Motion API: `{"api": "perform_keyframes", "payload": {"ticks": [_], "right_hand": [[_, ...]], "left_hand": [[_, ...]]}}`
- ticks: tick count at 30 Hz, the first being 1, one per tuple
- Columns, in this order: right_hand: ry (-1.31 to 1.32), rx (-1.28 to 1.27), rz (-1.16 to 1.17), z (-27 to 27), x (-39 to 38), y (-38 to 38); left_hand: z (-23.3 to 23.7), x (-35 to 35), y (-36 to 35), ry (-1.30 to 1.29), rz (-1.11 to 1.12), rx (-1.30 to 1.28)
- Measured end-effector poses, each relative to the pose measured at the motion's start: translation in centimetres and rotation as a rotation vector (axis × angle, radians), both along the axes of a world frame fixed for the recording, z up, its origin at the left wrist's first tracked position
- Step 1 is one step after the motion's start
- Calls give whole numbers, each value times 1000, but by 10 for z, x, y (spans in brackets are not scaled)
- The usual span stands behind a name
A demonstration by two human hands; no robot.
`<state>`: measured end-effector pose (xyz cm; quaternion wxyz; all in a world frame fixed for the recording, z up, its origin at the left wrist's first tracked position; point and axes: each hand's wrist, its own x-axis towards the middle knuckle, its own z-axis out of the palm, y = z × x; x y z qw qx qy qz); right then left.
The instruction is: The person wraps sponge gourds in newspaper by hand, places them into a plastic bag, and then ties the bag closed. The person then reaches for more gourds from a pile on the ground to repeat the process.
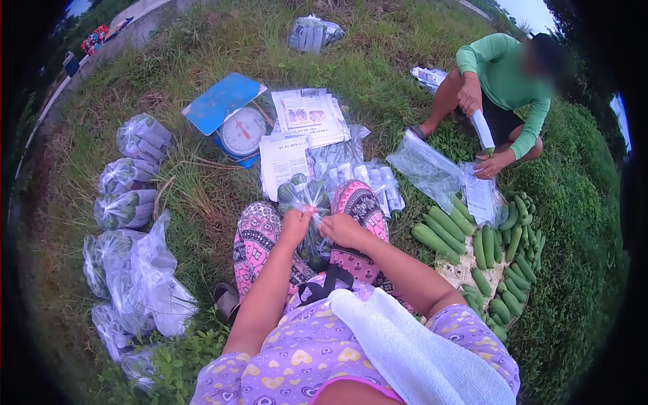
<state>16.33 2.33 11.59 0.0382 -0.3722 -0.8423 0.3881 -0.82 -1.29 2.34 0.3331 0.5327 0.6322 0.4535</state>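
Observation:
Between my knees stands a clear plastic bag filled with green cucumber-like vegetables. Its gathered top is pinched in my left hand and my right hand, close together with fingers closed on the plastic. Part of the bag lies hidden behind my hands. Just beyond it are newspaper sheets and several paper-wrapped pieces on clear plastic.
A dial scale with a blue top sits ahead. Several filled bags line the grass at left. Loose green cucumbers lie at right. A crouching person in a green shirt holds a paper-wrapped cucumber.

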Motion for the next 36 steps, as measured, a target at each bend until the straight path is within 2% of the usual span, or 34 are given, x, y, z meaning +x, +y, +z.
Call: {"api": "perform_keyframes", "payload": {"ticks": [1,3,6,9,13,20,23,27,29,32,36], "right_hand": [[-111,17,82,8,1,11],[-137,63,15,5,-2,34],[400,-177,-206,-40,-15,73],[380,-327,79,-55,-29,77],[146,-95,151,-43,-41,69],[195,86,192,-65,-47,78],[196,182,179,-50,-47,70],[270,205,146,-50,-51,68],[345,233,96,-66,-49,69],[367,302,96,-54,-47,61],[318,209,88,-62,-47,69]], "left_hand": [[0,-1,2,84,-18,7],[13,2,-1,169,19,59],[19,5,-2,286,80,109],[32,4,-8,374,94,131],[39,5,-11,346,155,29],[32,1,-10,420,199,84],[44,2,-6,490,213,-70],[38,1,4,522,258,-18],[51,5,0,478,246,-43],[45,8,8,412,303,-180],[40,8,14,565,260,-148]]}}
